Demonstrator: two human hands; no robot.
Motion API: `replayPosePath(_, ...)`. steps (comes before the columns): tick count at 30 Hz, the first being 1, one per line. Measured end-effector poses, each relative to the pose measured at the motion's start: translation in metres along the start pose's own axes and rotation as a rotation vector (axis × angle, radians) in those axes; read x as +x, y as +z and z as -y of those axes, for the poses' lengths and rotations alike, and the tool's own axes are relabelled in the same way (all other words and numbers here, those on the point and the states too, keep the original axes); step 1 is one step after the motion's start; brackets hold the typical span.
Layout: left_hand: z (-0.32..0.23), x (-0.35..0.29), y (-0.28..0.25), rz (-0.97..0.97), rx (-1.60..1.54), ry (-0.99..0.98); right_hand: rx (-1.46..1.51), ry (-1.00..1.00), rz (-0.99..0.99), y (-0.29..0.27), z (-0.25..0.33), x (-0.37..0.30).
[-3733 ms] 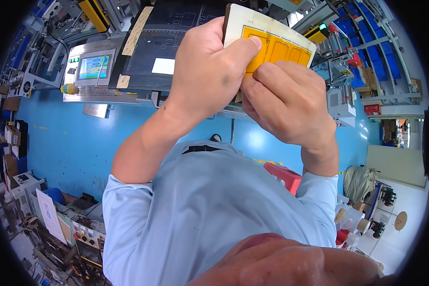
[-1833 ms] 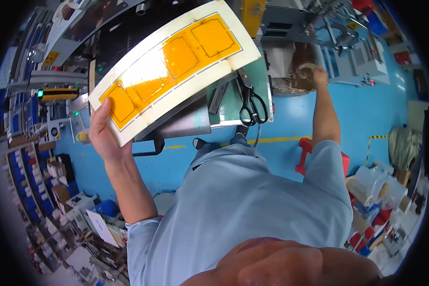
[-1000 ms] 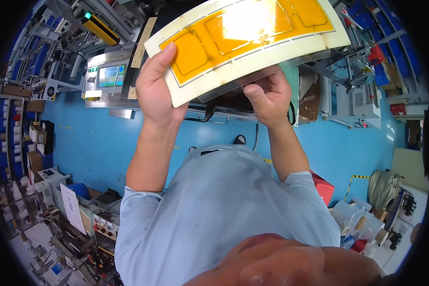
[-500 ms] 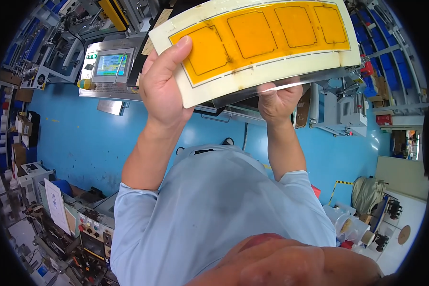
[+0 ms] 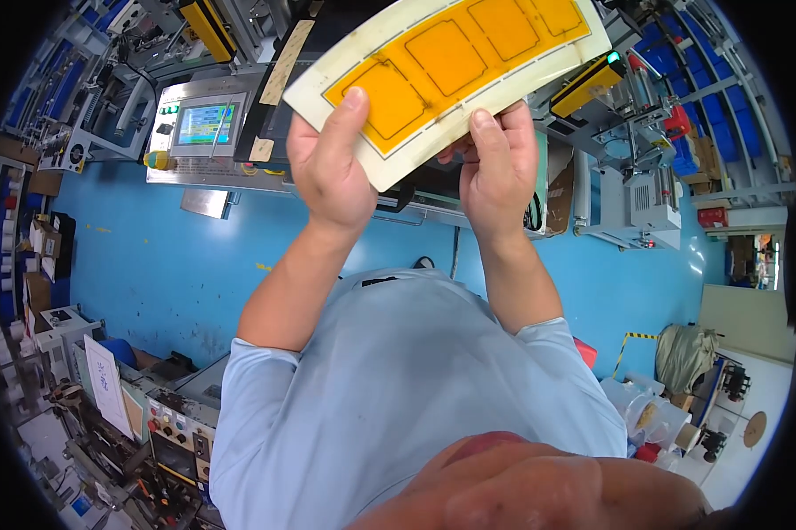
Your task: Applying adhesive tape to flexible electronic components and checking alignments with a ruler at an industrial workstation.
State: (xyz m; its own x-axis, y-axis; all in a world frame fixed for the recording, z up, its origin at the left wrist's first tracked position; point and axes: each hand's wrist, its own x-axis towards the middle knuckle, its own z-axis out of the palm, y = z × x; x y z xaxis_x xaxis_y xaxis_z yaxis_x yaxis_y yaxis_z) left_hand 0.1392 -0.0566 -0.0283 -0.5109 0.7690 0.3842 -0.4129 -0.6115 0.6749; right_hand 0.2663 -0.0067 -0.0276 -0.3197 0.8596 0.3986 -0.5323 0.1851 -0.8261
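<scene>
A cream-white flat panel [image 5: 447, 57] with an orange-yellow face tilts up in front of me at the top of the view. Several dark rectangular outlines with cut corners run across the orange, and brown stains mark it. My left hand [image 5: 332, 172] grips its near left corner, thumb on the face and fingers behind. Along the lower edge, my right hand [image 5: 500, 172] pinches the panel with its thumb on the front; its other fingers are partly hidden behind.
A machine bench with a dark bed [image 5: 424, 181] stands beyond my hands. To its left is a control screen [image 5: 205, 124] beside a yellow knob [image 5: 157, 160]. Yellow-and-black uprights [image 5: 588, 86] flank the bed. Blue floor [image 5: 168, 274] lies below; a panel of buttons [image 5: 173, 424] stands at lower left.
The panel has shifted left and up, its right end rising. My right hand has moved left onto the lower edge. The clear sheet seen under the panel before is out of sight.
</scene>
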Motion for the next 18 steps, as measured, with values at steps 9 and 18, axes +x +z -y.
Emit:
replayPosePath(9, 0.013, -0.010, -0.003, -0.109, -0.180, -0.168, -0.051, -0.021, 0.058, 0.003, -0.007, -0.016)
replayPosePath(18, 0.014, -0.014, -0.005, -0.119, -0.122, -0.115, -0.097, 0.056, 0.041, 0.013, -0.004, -0.014)
